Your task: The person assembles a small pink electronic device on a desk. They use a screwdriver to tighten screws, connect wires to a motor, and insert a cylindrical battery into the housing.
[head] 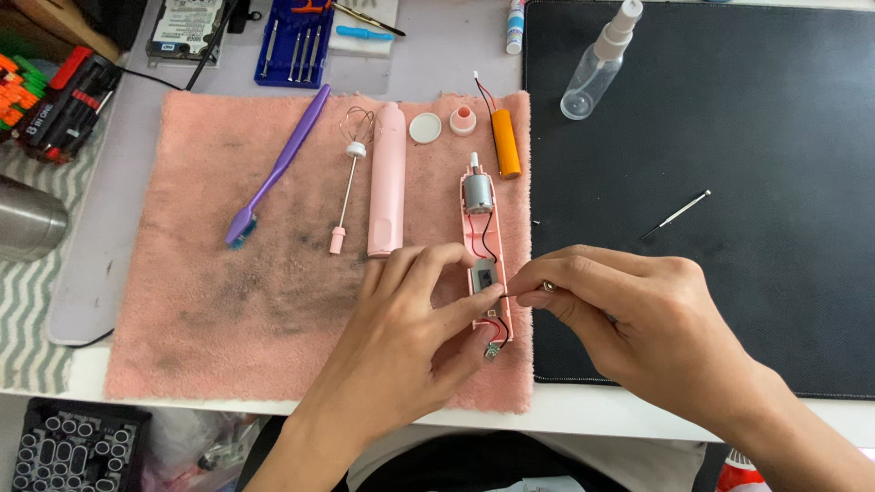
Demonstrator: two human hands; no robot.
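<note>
An opened pink housing half (480,239) lies on a dirty pink towel (228,310), with a silver motor (478,193), red and black wires and a small circuit board (492,350) inside it. My left hand (415,319) rests on the housing's lower part, thumb and forefinger at the small dark part in its middle. My right hand (629,319) pinches a thin wire or small piece right next to the left fingertips.
On the towel lie a purple toothbrush (278,164), a whisk rod (351,178), the other pink housing half (387,178), a white cap (425,128), a pink ring (463,119) and an orange battery (506,143). A spray bottle (597,68) and thin tool (676,214) lie on the black mat (729,273).
</note>
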